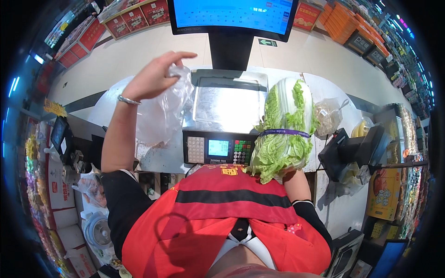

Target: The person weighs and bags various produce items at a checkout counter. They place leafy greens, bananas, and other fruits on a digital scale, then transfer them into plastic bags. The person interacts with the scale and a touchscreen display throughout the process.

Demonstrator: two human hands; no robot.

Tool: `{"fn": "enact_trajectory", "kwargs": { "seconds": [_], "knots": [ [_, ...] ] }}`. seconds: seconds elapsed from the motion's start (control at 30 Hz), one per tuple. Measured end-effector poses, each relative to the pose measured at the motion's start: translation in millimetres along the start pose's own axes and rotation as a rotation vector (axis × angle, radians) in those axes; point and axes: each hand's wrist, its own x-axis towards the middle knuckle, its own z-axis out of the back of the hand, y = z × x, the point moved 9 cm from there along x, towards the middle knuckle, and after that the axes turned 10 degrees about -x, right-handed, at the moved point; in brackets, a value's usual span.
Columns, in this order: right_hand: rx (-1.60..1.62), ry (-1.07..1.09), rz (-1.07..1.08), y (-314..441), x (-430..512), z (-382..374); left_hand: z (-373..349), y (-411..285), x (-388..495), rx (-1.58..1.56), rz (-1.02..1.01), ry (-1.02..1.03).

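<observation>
My left hand is raised beyond the scale's left side, index finger stretched out towards the touchscreen. A clear plastic bag hangs from its curled fingers; I cannot tell what the bag holds. At the right, a large napa cabbage with a purple band round its middle stands nearly upright beside the scale. My right forearm reaches under its lower end, and the leaves hide most of the hand supporting it. Between them, the scale's metal pan carries nothing, and its small display is lit.
A touchscreen monitor rises behind the scale. On the white counter, a bagged item and bagged bananas lie right of the cabbage, near a black device on a stand. Another plastic bag lies at left.
</observation>
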Motion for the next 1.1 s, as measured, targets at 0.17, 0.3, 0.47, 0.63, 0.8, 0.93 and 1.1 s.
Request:
{"fn": "enact_trajectory", "kwargs": {
  "seconds": [0.17, 0.3, 0.47, 0.63, 0.8, 0.93, 1.1],
  "knots": [
    [0.017, 0.074, -0.055, -22, 29, -30, 47, -52, 23, 0.147, -0.165, -0.174],
    [0.043, 0.134, -0.105, -40, 52, -56, 51, -86, 16, -0.017, -0.369, -0.043],
    [0.069, 0.19, -0.17, -66, 68, -80, 37, -61, 19, -0.023, -0.179, -0.175],
    [0.103, 0.236, -0.239, -104, 76, -98, 24, -67, 8, -0.065, -0.251, -0.254],
    [0.127, 0.262, -0.287, -122, 73, -104, 2, -101, -21, 0.068, -0.417, -0.099],
    [0.132, 0.283, -0.309, -123, 70, -104, -32, -113, -48, 0.065, -0.487, 0.021],
    [0.129, 0.289, -0.352, -130, 63, -103, -71, -110, -19, 0.05, -0.548, -0.206]
  ]
}}
